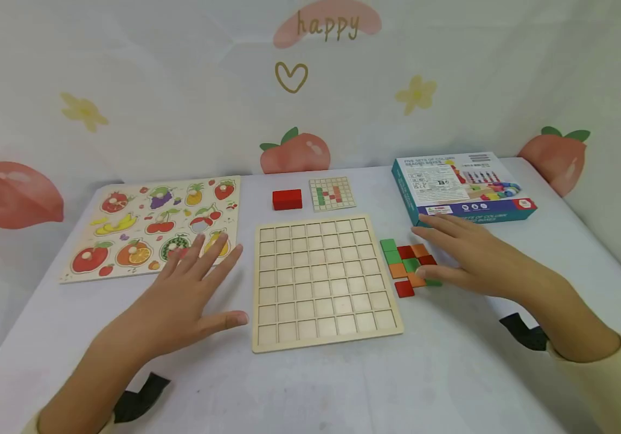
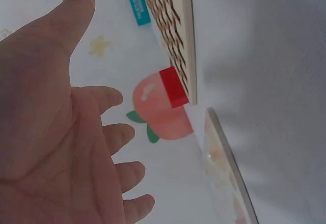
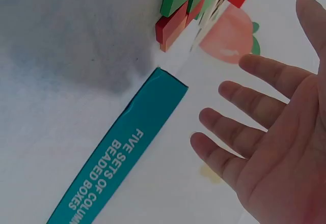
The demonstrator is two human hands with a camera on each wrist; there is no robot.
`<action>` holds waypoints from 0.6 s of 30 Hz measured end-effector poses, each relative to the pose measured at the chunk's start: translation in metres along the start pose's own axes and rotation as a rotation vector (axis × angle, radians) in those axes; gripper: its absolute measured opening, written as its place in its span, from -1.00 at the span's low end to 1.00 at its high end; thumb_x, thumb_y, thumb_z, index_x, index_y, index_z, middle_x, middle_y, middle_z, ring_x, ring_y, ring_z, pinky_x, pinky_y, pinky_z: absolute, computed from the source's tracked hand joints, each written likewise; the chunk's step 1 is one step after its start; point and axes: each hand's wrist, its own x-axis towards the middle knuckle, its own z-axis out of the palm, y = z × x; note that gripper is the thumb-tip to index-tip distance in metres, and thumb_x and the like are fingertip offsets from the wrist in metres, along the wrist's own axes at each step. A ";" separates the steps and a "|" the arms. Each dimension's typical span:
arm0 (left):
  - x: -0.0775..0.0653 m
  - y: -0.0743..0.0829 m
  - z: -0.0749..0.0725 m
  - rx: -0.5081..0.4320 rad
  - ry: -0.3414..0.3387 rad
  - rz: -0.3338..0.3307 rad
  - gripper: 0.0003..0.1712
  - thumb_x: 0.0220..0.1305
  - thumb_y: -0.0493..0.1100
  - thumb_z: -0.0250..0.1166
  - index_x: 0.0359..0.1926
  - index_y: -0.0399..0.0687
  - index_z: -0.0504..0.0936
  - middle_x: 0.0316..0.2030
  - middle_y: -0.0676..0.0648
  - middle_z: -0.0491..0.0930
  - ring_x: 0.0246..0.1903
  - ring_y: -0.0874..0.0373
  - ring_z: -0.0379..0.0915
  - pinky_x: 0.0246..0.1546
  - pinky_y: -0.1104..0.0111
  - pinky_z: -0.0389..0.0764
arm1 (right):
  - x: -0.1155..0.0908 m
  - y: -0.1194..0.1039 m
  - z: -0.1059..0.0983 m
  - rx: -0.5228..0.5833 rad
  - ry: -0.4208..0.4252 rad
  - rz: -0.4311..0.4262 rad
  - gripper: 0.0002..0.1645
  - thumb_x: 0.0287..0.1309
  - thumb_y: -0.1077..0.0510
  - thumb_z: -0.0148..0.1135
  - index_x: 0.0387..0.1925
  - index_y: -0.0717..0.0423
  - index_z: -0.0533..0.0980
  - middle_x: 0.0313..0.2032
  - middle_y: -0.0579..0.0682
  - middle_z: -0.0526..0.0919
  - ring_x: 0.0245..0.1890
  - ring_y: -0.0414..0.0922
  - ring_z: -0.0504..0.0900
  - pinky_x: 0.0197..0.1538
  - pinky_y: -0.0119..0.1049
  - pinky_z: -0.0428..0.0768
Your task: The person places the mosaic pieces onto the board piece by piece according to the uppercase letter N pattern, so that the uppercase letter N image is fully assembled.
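White tabletop [image 1: 310,392]; gridded board [image 1: 323,283] between left hand [image 1: 180,304] and right hand [image 1: 475,256], both wide; box [image 1: 459,188], contents hidden

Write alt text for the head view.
A person's left hand and right hand, fingers extended, flank a wooden grid board; red, orange and green square tiles lie by the right, a fruit knob puzzle by the left.

The white table [image 1: 315,392] bears a fruit board [image 1: 150,232] on the left, a wooden grid [image 1: 323,280] in the middle, tiles [image 1: 410,264] just right of it, a red block [image 1: 287,199] and small card [image 1: 332,193] behind it, and a box [image 1: 462,187] at back right.
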 end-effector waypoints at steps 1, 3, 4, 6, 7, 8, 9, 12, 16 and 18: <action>0.002 0.000 0.002 -0.003 -0.004 0.004 0.19 0.20 0.61 0.03 0.62 0.10 -0.10 0.59 -0.14 -0.30 0.52 -0.30 -0.48 0.42 -0.25 -0.22 | 0.003 -0.001 0.000 0.005 -0.003 -0.006 -0.05 0.16 -0.38 0.32 0.43 0.02 0.36 0.45 0.19 0.26 0.44 0.26 0.14 0.28 0.39 0.26; 0.005 0.000 0.005 -0.010 -0.017 0.008 0.20 0.19 0.61 0.06 0.62 0.09 -0.08 0.59 -0.15 -0.27 0.52 -0.31 -0.45 0.41 -0.26 -0.19 | 0.009 -0.001 0.000 0.012 -0.007 -0.021 -0.09 0.16 -0.36 0.33 0.39 0.04 0.41 0.42 0.19 0.31 0.42 0.25 0.19 0.27 0.36 0.31; 0.007 0.000 0.006 -0.015 -0.026 0.010 0.21 0.18 0.61 0.08 0.62 0.09 -0.07 0.59 -0.16 -0.24 0.51 -0.32 -0.43 0.41 -0.26 -0.19 | 0.012 -0.001 0.001 0.016 -0.009 -0.034 -0.14 0.18 -0.33 0.34 0.37 0.05 0.44 0.40 0.19 0.34 0.40 0.24 0.22 0.27 0.34 0.33; 0.010 0.001 0.009 -0.021 -0.044 0.016 0.22 0.15 0.62 0.10 0.61 0.08 -0.04 0.58 -0.18 -0.19 0.51 -0.33 -0.39 0.40 -0.28 -0.16 | 0.019 -0.001 0.002 0.020 -0.017 -0.055 -0.22 0.20 -0.27 0.36 0.32 0.06 0.50 0.36 0.19 0.40 0.37 0.24 0.28 0.23 0.30 0.41; 0.011 0.001 0.011 -0.029 -0.053 0.018 0.23 0.13 0.62 0.10 0.61 0.08 -0.03 0.58 -0.18 -0.17 0.51 -0.34 -0.37 0.40 -0.29 -0.15 | 0.022 -0.001 0.003 0.021 -0.022 -0.066 -0.26 0.22 -0.25 0.35 0.29 0.07 0.52 0.34 0.20 0.42 0.35 0.24 0.31 0.21 0.28 0.44; 0.012 0.001 0.012 -0.035 -0.058 0.024 0.23 0.12 0.63 0.10 0.61 0.07 -0.01 0.58 -0.19 -0.15 0.50 -0.36 -0.35 0.39 -0.30 -0.14 | 0.026 -0.001 0.005 0.023 -0.027 -0.077 -0.30 0.23 -0.22 0.36 0.27 0.08 0.54 0.32 0.20 0.45 0.34 0.24 0.33 0.19 0.27 0.47; 0.013 0.001 0.013 -0.042 -0.061 0.029 0.24 0.11 0.63 0.11 0.60 0.06 0.00 0.57 -0.20 -0.13 0.50 -0.37 -0.33 0.38 -0.31 -0.12 | 0.030 -0.001 0.006 0.026 -0.032 -0.086 -0.33 0.23 -0.19 0.37 0.25 0.09 0.56 0.30 0.20 0.47 0.32 0.24 0.36 0.18 0.25 0.49; 0.014 0.002 0.015 -0.062 -0.064 0.047 0.25 0.08 0.65 0.11 0.60 0.04 0.04 0.56 -0.22 -0.08 0.49 -0.40 -0.27 0.37 -0.33 -0.08 | 0.040 -0.001 0.009 0.037 -0.042 -0.105 -0.36 0.21 -0.14 0.40 0.22 0.11 0.58 0.23 0.19 0.53 0.26 0.21 0.44 0.14 0.17 0.55; 0.016 0.004 0.016 -0.073 -0.068 0.068 0.30 0.01 0.69 0.10 0.58 0.01 0.08 0.55 -0.22 -0.03 0.48 -0.39 -0.21 0.36 -0.33 -0.03 | 0.051 -0.001 0.013 0.047 -0.038 -0.142 -0.40 0.18 -0.08 0.45 0.17 0.14 0.61 0.13 0.14 0.60 0.14 0.12 0.54 0.11 0.07 0.60; 0.018 0.005 0.017 -0.074 -0.082 0.072 0.33 -0.03 0.69 0.12 0.58 -0.01 0.10 0.55 -0.21 -0.02 0.49 -0.37 -0.21 0.36 -0.32 -0.02 | 0.056 0.000 0.014 0.050 -0.039 -0.167 -0.45 0.19 -0.03 0.45 0.14 0.14 0.63 0.07 0.11 0.63 0.07 0.07 0.57 0.08 0.01 0.63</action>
